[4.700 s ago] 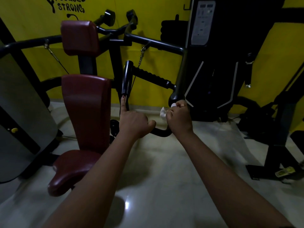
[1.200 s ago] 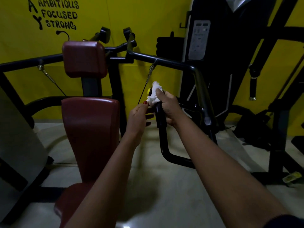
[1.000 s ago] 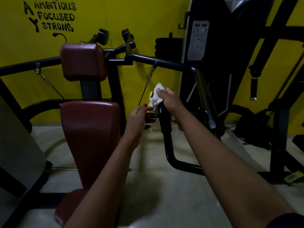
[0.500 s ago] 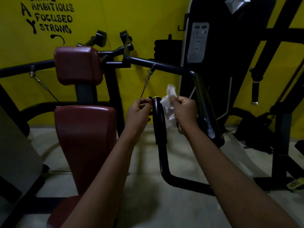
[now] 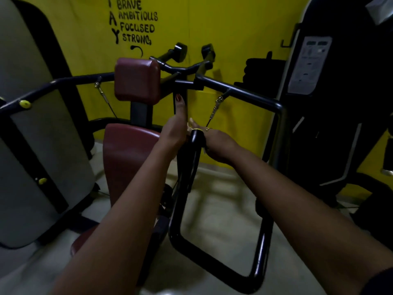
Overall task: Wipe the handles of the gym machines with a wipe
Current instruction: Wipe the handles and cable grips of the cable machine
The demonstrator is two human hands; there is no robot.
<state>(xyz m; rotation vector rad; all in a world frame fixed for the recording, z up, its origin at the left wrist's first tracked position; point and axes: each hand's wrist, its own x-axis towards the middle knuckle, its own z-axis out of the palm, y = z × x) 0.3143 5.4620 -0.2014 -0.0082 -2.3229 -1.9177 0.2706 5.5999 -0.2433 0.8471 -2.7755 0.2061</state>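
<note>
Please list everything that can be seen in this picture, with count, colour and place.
handle: one, black with yellow cap, centre
headrest pad: one, maroon, upper centre-left
back pad: one, maroon, below headrest pad
cable clips: two, metal, hanging from the black bars
wall: one, yellow, black lettering, behind
shroud: one, grey, left
machine: one, black, right
left hand: one, left of handle, index finger up
right hand: one, right of handle, grip hidden

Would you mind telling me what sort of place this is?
Most likely a gym: an exercise machine with maroon pads and a black handle, a second machine beside it, and wall lettering reading BRAVE, AMBITIOUS, FOCUSED, STRONG.
</note>
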